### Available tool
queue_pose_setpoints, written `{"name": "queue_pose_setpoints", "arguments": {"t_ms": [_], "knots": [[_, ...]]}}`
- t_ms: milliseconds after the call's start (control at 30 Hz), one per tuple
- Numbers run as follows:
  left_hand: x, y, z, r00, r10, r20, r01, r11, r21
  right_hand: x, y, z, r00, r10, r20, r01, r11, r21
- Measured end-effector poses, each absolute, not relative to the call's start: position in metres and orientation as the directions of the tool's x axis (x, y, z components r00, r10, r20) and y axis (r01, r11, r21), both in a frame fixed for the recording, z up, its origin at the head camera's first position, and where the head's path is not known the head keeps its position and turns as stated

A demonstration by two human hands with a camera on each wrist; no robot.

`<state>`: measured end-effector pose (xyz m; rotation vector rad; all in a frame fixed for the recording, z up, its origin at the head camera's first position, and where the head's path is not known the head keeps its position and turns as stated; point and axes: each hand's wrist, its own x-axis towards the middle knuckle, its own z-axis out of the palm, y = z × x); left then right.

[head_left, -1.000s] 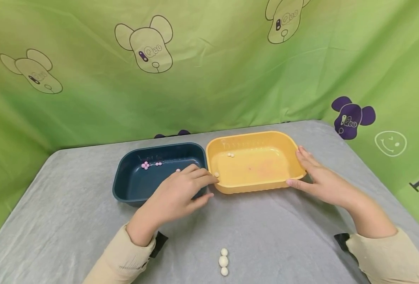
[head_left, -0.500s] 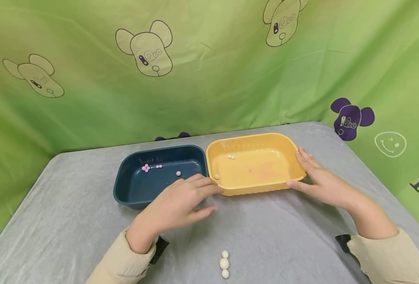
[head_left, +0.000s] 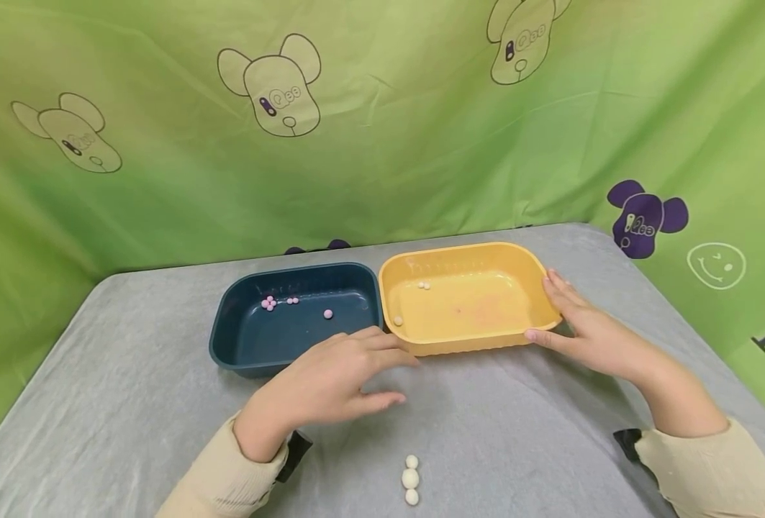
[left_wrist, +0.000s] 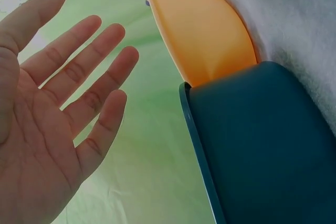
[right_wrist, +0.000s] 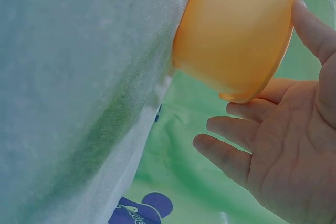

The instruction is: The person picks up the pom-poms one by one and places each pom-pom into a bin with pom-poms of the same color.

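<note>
In the head view my left hand (head_left: 337, 378) hovers palm-down in front of the dark blue basin (head_left: 216, 327), covering part of its front right corner. Its fingers are spread and relaxed; the left wrist view shows the bare palm, apart from both basins. My right hand (head_left: 589, 332) rests at the right end of the yellow basin (head_left: 466, 345). Its thumb touches the front rim and its nearly straight fingers lie along the right side. Inside the blue basin are a pink ball cluster (head_left: 268, 303), a small pink pair (head_left: 293, 301) and a single pink ball (head_left: 328, 314).
The yellow basin holds a small white pair (head_left: 424, 285) and a cream ball (head_left: 398, 321). Three joined white balls (head_left: 411, 479) lie near the front of the grey-covered table (head_left: 486, 432). A green printed curtain (head_left: 382, 144) hangs behind and at the sides.
My left hand has drawn back from the corner where the basins meet, toward the front, and its fingers have spread. The single pink ball now shows fully. My right hand stays at the yellow basin.
</note>
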<state>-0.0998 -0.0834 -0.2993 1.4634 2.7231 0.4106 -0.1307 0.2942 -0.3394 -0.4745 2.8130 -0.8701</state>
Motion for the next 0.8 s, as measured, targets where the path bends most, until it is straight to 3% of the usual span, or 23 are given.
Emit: {"name": "queue_pose_setpoints", "arguments": {"t_ms": [600, 800], "knots": [[-0.083, -0.087, -0.309, -0.554, 0.832, 0.031, 0.809, 0.530, 0.256, -0.129, 0.297, -0.339, -0.940, -0.338, -0.045, -0.253, 0.780, -0.572], [-0.080, -0.086, -0.316, -0.522, 0.852, 0.031, 0.822, 0.493, 0.284, -0.129, 0.296, -0.340, -0.940, -0.337, -0.054, -0.248, 0.781, -0.573]]}}
